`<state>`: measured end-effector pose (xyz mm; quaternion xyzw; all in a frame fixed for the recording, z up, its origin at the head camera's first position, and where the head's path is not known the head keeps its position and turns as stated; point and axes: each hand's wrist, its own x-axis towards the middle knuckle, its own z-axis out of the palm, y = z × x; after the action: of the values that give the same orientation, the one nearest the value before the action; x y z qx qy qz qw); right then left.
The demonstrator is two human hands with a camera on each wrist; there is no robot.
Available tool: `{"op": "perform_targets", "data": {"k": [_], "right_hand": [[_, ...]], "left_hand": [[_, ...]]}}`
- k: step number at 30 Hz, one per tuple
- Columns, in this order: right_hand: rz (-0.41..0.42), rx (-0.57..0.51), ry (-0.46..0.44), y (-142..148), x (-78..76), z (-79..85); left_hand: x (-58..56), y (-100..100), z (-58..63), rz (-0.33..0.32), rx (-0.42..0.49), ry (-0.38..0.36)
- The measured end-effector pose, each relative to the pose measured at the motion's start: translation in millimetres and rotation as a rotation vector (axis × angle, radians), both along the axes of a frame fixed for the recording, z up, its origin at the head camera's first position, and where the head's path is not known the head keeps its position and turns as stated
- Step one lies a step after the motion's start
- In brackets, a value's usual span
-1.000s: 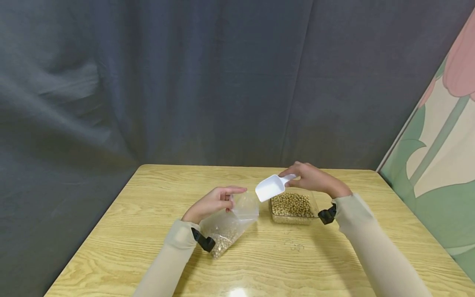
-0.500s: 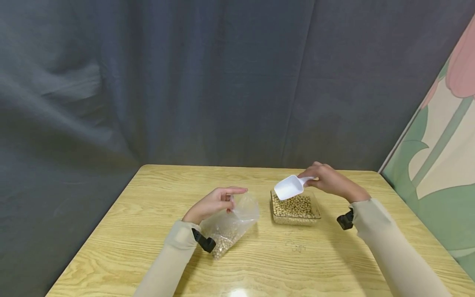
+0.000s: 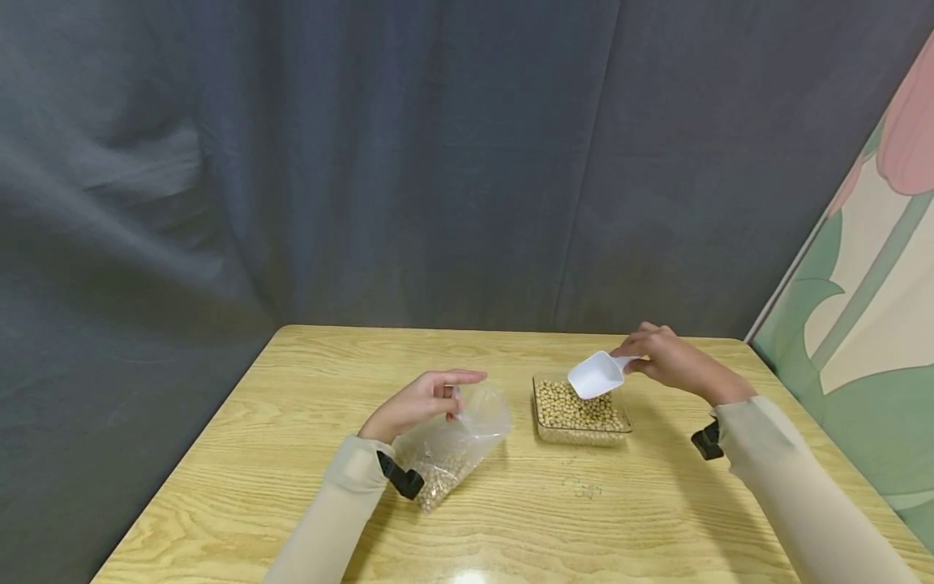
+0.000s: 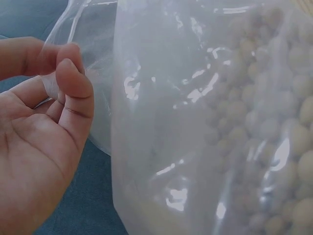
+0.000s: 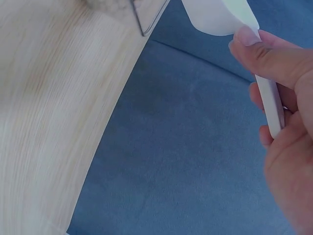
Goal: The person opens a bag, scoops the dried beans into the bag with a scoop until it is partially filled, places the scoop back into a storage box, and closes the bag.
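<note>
My left hand (image 3: 417, 403) pinches the rim of a clear plastic zip bag (image 3: 467, 434) between thumb and fingers. Round, pale dried beans (image 4: 274, 122) fill the bag's lower part, which leans on the table. With my right hand (image 3: 674, 362) I grip the handle of a white scoop (image 3: 597, 375), thumb on top, as the right wrist view shows. Its bowl is tilted over a clear rectangular container (image 3: 580, 436) holding more of the beans (image 3: 572, 405). No beans show in the scoop's bowl in the head view.
The wooden table (image 3: 292, 454) extends around the bag and container. Faint small marks (image 3: 582, 488) lie in front of the container. A dark curtain (image 3: 438, 162) hangs behind the table, and a flower-patterned panel (image 3: 868, 284) stands on the right.
My right hand has carried the scoop rightward, from beside the bag's mouth to above the container, and slightly lower. The left hand and bag have stayed almost still.
</note>
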<state>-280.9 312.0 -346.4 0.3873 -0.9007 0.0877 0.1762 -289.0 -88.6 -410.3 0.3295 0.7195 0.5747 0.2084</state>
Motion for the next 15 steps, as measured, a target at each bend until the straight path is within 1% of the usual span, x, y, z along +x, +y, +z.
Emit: {"op": "perform_targets", "data": {"k": [5,8,13,15], "right_hand": [[0.002,0.029,0.007,4.3,0.7,-0.3],[0.022,0.041,0.046,5.8,-0.7,-1.4],[0.013,0.063,0.063,6.5,-1.7,-1.4],[-0.006,0.071,0.046,6.5,-1.0,-1.5]], "left_hand": [[0.4,-0.3,0.5,0.003,-0.004,0.001],[0.5,0.0,0.9,0.000,-0.002,0.003],[0.7,0.4,2.6,-0.007,0.001,0.022],[0.3,0.6,2.7,-0.005,-0.003,0.025]]}}
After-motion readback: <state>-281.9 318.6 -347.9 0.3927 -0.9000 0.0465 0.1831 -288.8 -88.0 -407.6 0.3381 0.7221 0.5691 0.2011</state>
